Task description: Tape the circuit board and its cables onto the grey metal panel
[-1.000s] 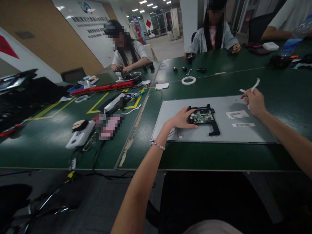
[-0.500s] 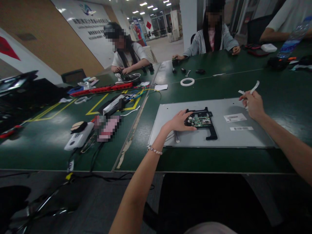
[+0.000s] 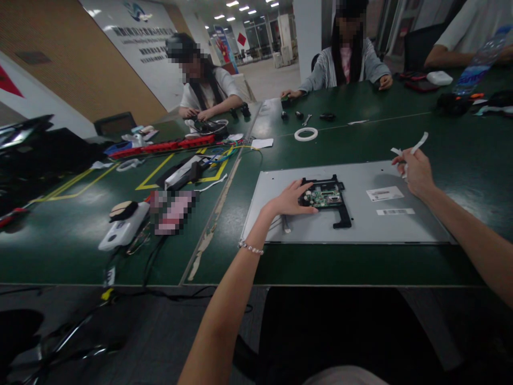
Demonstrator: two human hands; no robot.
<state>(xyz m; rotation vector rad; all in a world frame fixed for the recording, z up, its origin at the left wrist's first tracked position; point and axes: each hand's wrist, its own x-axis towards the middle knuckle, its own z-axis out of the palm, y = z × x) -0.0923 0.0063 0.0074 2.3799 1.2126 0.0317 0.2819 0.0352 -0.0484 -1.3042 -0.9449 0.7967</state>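
A pale grey flat panel (image 3: 276,184) lies on the green table in front of me. On it sits a black plastic bracket (image 3: 343,218) around a green circuit board (image 3: 326,199). My left hand (image 3: 290,199) grips the bracket's left end between thumb and fingers, hiding that end. Short dark cables with a light connector (image 3: 286,224) stick out below that hand. Above the panel's right end, my right hand (image 3: 417,170) is closed on strips of white tape (image 3: 419,143), whose ends poke out past the fingers. Two white labels (image 3: 385,193) are stuck to the panel.
A roll of white tape (image 3: 305,134) lies behind the panel, near a small wrench (image 3: 306,120). To the left are a white device (image 3: 123,226), a red power strip (image 3: 176,145) and loose cables. Several people sit around the table; a water bottle (image 3: 481,64) leans at far right.
The bracket with the circuit board has slid slightly left on the panel with my left hand, and a small hole now shows beside its right leg. My right hand stays nearly still.
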